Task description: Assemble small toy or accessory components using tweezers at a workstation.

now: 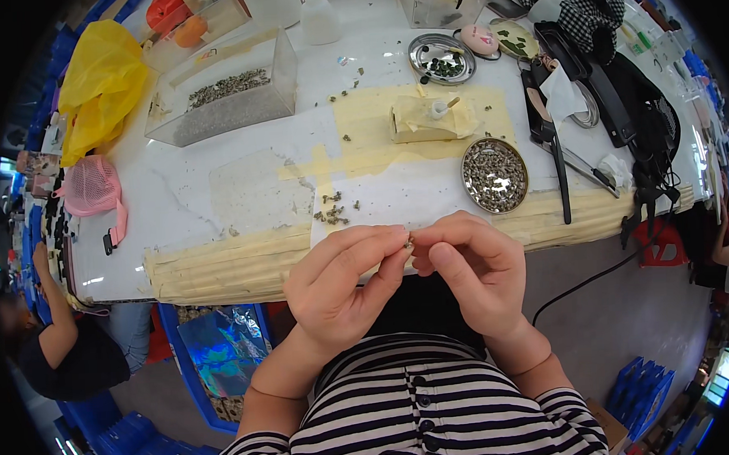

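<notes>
Near the table's front edge, my left hand [342, 281] is closed in a pinch, with a small metal part [410, 243] between thumb and forefinger. From the other side my right hand [480, 275] meets it, its fingers curled and the forefinger tip at the same part. The part's exact kind is too small to make out. Just beyond my hands lies a white sheet [396, 195] with a loose cluster of similar small parts [331, 211] on its left. A round dish [465, 192] full of small metal pieces stands to the right.
A taped block [413, 121] with a short peg stands behind the sheet. Further back are a clear bin [165, 132] of small parts and a steel dish [414, 53] with dark pieces. Black-handled tools [558, 162] lie right, a pink mesh pouch [90, 186] left. Another person [77, 354] sits at left.
</notes>
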### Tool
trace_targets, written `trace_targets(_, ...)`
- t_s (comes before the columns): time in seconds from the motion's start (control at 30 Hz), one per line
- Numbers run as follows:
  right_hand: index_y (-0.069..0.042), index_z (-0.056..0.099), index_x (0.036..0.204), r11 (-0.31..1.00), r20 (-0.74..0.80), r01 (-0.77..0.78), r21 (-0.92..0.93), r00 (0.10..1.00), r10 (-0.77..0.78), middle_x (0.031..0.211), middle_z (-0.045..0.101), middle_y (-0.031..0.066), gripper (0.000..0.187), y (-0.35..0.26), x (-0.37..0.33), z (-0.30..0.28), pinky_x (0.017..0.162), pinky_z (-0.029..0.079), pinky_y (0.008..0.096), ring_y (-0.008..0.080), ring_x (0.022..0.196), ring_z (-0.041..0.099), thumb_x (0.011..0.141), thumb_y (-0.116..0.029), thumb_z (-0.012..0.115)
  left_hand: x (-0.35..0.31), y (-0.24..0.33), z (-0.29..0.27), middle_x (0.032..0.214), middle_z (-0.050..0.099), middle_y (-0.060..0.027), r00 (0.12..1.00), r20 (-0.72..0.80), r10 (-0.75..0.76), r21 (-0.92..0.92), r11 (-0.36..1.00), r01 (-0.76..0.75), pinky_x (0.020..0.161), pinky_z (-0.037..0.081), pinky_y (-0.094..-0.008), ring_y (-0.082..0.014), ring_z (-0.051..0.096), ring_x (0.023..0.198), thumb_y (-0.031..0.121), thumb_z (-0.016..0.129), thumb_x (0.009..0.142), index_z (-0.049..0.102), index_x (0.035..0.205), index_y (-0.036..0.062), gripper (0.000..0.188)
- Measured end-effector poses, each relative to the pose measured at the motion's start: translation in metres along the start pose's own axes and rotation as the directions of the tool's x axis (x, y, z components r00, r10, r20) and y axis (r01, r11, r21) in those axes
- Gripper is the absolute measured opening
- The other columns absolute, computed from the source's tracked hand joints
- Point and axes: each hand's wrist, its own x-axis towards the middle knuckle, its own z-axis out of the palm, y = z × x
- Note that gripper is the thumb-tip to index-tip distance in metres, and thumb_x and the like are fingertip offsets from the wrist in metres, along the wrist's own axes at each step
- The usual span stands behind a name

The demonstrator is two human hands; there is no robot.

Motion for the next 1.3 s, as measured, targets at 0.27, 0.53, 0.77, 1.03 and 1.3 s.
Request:
trace_targets(0.27,0.005,0.069,0.103,0.895,0.050,0.296,-0.333,0.954,-0.296,0.092,0.066,0.0115,0.018,0.004,0.003,-0.003,0.066,0.053,0.0252,0.0155,0.076,0.064,0.085,0.006,0.065,0.000,0.000,0.001,0.089,0.071,-0.0125,1.000,0.002,0.025,0.081,0.996,-0.025,0.066,0.058,-0.0291,-0.0229,0.070,0.077,-0.006,0.076,0.074,0.070,0.095,-0.0010,0.023)
trace_targets(0.53,0.000,0.073,0.103,0.811,0.042,0.377,-0.447,0.915,-0.402,0.088,0.068,0.0105,0.025,0.005,0.007,0.000,0.061,0.052,0.0245,0.0162,0.072,0.065,0.079,0.007,0.071,0.004,0.002,0.001,0.088,0.071,-0.0124,0.999,-0.003,0.034,0.082,0.996,-0.033,0.065,0.058,-0.0289,-0.0224,0.070,0.076,-0.006,0.077,0.073,0.070,0.096,-0.0013,0.024)
trace_targets(0.77,0.003,0.071,0.106,0.985,0.005,0.106,-0.138,0.994,-0.107,0.088,0.068,0.0110,0.021,0.003,0.003,-0.002,0.069,0.053,0.0245,0.0146,0.077,0.066,0.086,0.005,0.065,0.006,0.004,0.004,0.088,0.071,-0.0121,0.997,-0.024,0.069,0.076,0.995,-0.067,0.064,0.058,-0.0283,-0.0221,0.070,0.076,-0.004,0.078,0.074,0.070,0.097,-0.0009,0.024)
trace_targets(1.03,0.004,0.069,0.110,1.000,0.019,0.020,0.017,1.000,-0.021,0.091,0.067,0.0118,0.021,0.003,0.002,-0.002,0.072,0.054,0.0239,0.0151,0.082,0.067,0.090,0.003,0.062,0.005,0.002,0.004,0.090,0.071,-0.0121,0.999,-0.031,0.037,0.030,0.999,-0.037,0.065,0.058,-0.0281,-0.0214,0.070,0.077,-0.004,0.078,0.075,0.070,0.097,-0.0008,0.023)
trace_targets(1.3,0.002,0.071,0.108,0.995,0.044,0.074,-0.071,0.996,-0.071,0.091,0.068,0.0110,0.021,0.005,0.000,-0.009,0.069,0.054,0.0246,0.0149,0.080,0.067,0.087,0.003,0.065,0.000,0.001,0.006,0.091,0.070,-0.0120,1.000,0.004,-0.017,-0.066,0.998,0.018,0.066,0.057,-0.0259,-0.0193,0.069,0.077,-0.005,0.076,0.077,0.071,0.099,-0.0011,0.022)
